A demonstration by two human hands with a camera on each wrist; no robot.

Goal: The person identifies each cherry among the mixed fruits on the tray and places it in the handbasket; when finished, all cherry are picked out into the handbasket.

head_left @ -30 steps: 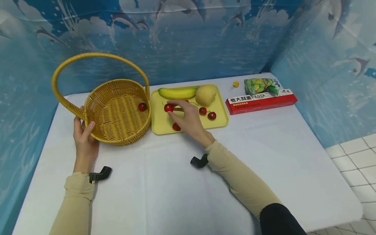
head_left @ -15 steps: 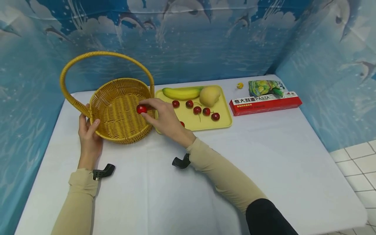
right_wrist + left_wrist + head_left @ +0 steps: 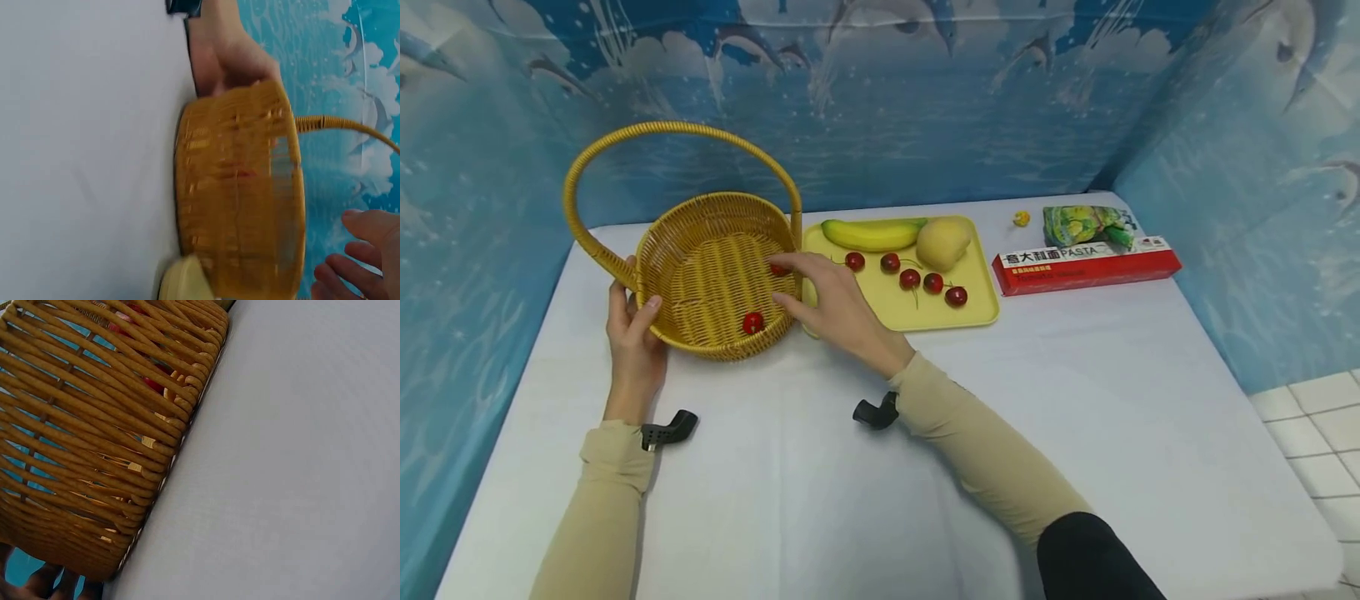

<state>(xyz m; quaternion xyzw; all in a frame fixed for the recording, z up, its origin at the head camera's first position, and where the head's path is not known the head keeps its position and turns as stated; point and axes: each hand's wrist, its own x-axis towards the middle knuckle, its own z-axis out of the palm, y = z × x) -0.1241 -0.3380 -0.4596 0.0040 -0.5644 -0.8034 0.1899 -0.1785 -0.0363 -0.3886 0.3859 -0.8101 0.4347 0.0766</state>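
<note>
My left hand (image 3: 637, 354) grips the left side of a yellow wicker basket (image 3: 658, 242), thumb over the rim. In the head view my right hand (image 3: 842, 312) is over the basket's right rim, thumb and fingers apart. The right wrist view shows its fingers (image 3: 359, 272) loosely spread, with nothing between them. One red cherry (image 3: 753, 322) lies inside near the front wall; another cherry (image 3: 780, 269) shows partly behind the right fingertips. To the right, a yellow tray (image 3: 880, 312) bears several dark red cherries (image 3: 909, 278), a banana (image 3: 872, 236) and a pale yellow, rounded fruit (image 3: 943, 242).
A red pasta box (image 3: 1086, 268) lies right of the tray, with a green patterned packet (image 3: 1082, 225) against its back. A small yellow object (image 3: 1021, 218) sits near the table's back edge. The basket's tall handle (image 3: 681, 127) arches over its opening. Blue dolphin-print cloth (image 3: 887, 125) hangs behind.
My right hand has brought a cherry left from the tray to the basket and let it go; it now lies inside. My left hand stays at the basket's side.
</note>
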